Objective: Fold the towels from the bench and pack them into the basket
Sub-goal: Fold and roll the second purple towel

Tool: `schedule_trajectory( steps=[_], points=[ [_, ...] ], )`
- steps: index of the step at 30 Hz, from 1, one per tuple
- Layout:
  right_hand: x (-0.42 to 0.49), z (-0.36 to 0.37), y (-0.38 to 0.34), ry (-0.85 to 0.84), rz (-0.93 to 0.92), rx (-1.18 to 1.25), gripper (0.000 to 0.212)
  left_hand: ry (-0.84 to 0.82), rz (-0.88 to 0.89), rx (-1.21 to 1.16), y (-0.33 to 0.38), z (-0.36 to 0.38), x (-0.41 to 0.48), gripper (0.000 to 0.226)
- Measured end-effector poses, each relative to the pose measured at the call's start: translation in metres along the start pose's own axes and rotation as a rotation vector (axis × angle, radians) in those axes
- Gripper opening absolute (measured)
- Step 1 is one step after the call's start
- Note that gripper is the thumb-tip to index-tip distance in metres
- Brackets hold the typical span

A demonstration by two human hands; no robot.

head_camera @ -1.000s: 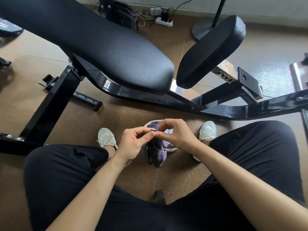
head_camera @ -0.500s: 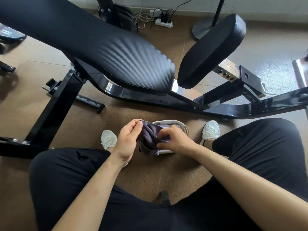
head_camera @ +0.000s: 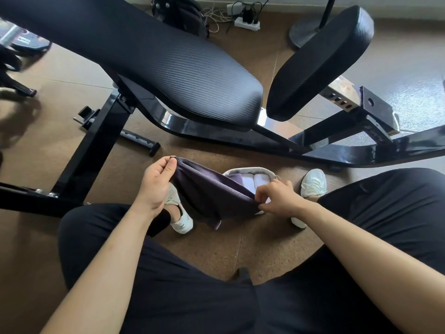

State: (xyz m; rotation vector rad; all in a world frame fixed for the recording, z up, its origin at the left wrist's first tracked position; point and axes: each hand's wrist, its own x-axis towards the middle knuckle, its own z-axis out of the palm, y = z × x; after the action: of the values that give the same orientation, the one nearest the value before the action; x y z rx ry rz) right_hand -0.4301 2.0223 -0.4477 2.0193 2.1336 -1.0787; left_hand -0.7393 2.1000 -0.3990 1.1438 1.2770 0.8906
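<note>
Dark purple towel (head_camera: pixel 212 196) is hanging stretched btwn left hand (head_camera: pixel 156 184) & right hand (head_camera: pixel 277 198), each pinching an upper corner. Top edge is running taut, slanting down toward the right. The rest is drooping in folds w/ a tail dangling near the floor. Small soft basket (head_camera: pixel 250 169) w/ pale grey rim is sitting on the floor just behind, partly hidden, holding folded lavender & white towels (head_camera: pixel 240 179). Black padded bench (head_camera: pixel 168 63) is standing beyond.

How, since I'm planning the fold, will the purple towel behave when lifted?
Probably floppy: the purple towel sags between the left hand and right hand, one corner drooping below. Likely light: two fingertip pinches carry it.
</note>
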Motion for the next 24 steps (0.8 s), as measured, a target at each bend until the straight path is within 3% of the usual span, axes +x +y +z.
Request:
schedule_trajectory(
  steps=[2,8,12,15,20,24],
  points=[
    [-0.001,-0.005,0.004,0.024,0.021,-0.012,0.015,0.034,0.020,0.077,-0.001,-0.009,0.007,0.022],
    [-0.002,-0.025,0.009,0.346,0.062,0.043,0.049,0.167,0.036,0.244,-0.007,-0.018,0.015,0.018],
    [-0.001,-0.032,0.012,0.368,0.106,-0.022,0.018,0.200,-0.009,0.122,-0.014,-0.007,0.014,0.018],
    [0.000,-0.038,0.014,0.424,0.112,0.037,0.007,0.219,-0.043,0.009,-0.011,0.003,0.012,0.017],
    [0.000,-0.050,0.019,0.544,0.076,0.172,0.015,0.230,-0.093,-0.055,-0.009,0.005,0.010,0.016],
    [-0.005,-0.066,0.021,0.513,0.104,0.265,0.015,0.204,-0.108,-0.056,-0.009,0.007,0.008,0.015]
  ],
)
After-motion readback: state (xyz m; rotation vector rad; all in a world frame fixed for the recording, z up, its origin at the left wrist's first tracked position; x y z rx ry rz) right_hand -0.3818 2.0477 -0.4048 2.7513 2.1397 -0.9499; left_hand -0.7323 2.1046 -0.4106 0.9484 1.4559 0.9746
